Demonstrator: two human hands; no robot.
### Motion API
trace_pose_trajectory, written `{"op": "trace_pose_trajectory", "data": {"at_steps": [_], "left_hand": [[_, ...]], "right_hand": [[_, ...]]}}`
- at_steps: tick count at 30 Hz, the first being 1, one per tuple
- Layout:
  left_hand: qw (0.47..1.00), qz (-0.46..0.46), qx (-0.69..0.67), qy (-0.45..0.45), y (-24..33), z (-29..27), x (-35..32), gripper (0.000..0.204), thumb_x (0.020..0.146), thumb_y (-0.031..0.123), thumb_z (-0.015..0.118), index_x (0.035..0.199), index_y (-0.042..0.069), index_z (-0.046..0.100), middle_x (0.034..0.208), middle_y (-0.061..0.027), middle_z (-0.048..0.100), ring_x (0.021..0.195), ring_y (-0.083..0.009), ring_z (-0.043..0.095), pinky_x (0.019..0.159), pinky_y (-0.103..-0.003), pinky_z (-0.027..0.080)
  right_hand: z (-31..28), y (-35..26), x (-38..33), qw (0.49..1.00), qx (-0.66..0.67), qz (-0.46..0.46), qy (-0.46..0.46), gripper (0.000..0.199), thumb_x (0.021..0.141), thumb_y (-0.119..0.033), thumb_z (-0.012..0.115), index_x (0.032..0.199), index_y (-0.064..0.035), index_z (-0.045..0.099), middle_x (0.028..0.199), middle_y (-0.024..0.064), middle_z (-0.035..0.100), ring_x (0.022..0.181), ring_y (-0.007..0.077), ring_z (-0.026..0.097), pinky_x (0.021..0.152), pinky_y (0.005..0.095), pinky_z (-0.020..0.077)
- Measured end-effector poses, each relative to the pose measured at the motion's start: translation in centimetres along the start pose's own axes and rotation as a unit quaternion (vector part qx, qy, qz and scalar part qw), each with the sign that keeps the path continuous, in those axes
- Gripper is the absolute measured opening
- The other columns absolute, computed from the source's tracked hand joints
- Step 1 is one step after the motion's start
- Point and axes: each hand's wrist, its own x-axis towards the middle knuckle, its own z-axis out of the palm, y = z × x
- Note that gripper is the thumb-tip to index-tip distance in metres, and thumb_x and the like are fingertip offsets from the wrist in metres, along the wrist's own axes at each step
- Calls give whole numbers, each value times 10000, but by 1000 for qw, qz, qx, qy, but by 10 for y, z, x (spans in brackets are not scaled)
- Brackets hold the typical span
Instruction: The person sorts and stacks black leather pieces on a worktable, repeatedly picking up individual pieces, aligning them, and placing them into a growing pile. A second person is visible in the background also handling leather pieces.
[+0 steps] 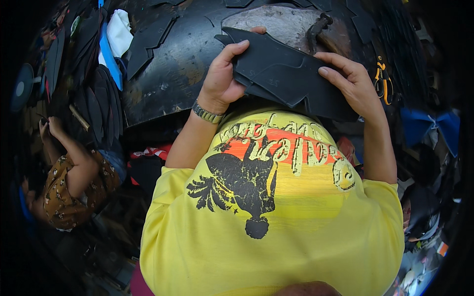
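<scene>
Both hands hold a stack of flat black cut pieces (284, 74) just above the person's chest, over the near edge of the work surface. The left hand (222, 79) grips the stack's left end, its thumb stretched up across the top face and the other fingers curled underneath, so the sheets are pinched between them; a metal watch (207, 113) sits on that wrist. The right hand (353, 86) takes the right end, its fingers laid flat over the top piece and pressing down toward the middle, with the thumb hidden beneath, so the full grip on that side cannot be made out. The pieces are angular, with pointed ends, and lie slightly fanned, tilted down to the right. Just behind them stands a worn grey block (286, 24) with a dark metal tool (318, 29) lying on it, set on a round black table (168, 69) scattered with more black offcuts. To the left, rows of dark sole-shaped pieces (94, 98) lean together beside a blue strip (109, 61) and a white cloth (120, 32). Farther left another person in a brown patterned shirt (74, 192) sits well apart. A blue bow-shaped item (434, 123) lies to the right.
</scene>
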Motion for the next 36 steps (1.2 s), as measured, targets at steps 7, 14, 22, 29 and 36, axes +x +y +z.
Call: {"op": "trace_pose_trajectory", "data": {"at_steps": [7, 14, 22, 29, 36], "left_hand": [[992, 33, 83, 86, -7, 9, 1, 258, 1057, 183, 496, 1295, 83, 517, 1345, -263, 623, 1217, -369, 642, 1053, -461, 530], [996, -2, 40, 74, -6, 38, 20, 208, 1063, 187, 497, 1257, 117, 523, 1393, -234, 580, 1253, -387, 617, 1039, -532, 541], [988, -11, 133, 74, -29, 59, 41, 544, 1102, 285, 431, 1584, 76, 289, 1487, -219, 506, 1358, -350, 536, 1117, -468, 471], [952, 36, 299, 62, -19, 48, 28, 461, 1109, 300, 435, 1487, 35, 431, 1474, -218, 517, 1322, -353, 574, 1071, -418, 505], [890, 151, 407, 140, -3, 17, -1, 290, 1073, 143, 519, 1326, 8, 562, 1325, -150, 630, 1225, -287, 646, 1040, -384, 517]], "right_hand": [[1, -13, 0, 988, -133, -75, -5, 408, 949, -103, 700, 1342, -13, 635, 1211, 173, 690, 1106, 269, 660, 993, 330, 489], [2, -35, -25, 906, -375, -189, 49, 996, 671, -361, 893, 1543, -175, 450, 1418, 193, 478, 1205, 392, 514, 1051, 482, 401], [-34, -16, -37, 889, -366, -184, 204, 753, 650, -221, 759, 1388, -164, 617, 1223, 161, 583, 1058, 358, 546, 927, 454, 436], [-157, 14, -24, 784, -442, -132, 416, 726, 661, -241, 748, 1374, -168, 630, 1190, 132, 620, 1067, 350, 593, 955, 450, 481], [-231, 57, -9, 754, -470, -68, 453, 891, 679, -312, 793, 1514, -226, 493, 1276, 109, 612, 1164, 330, 583, 1014, 459, 458]]}}
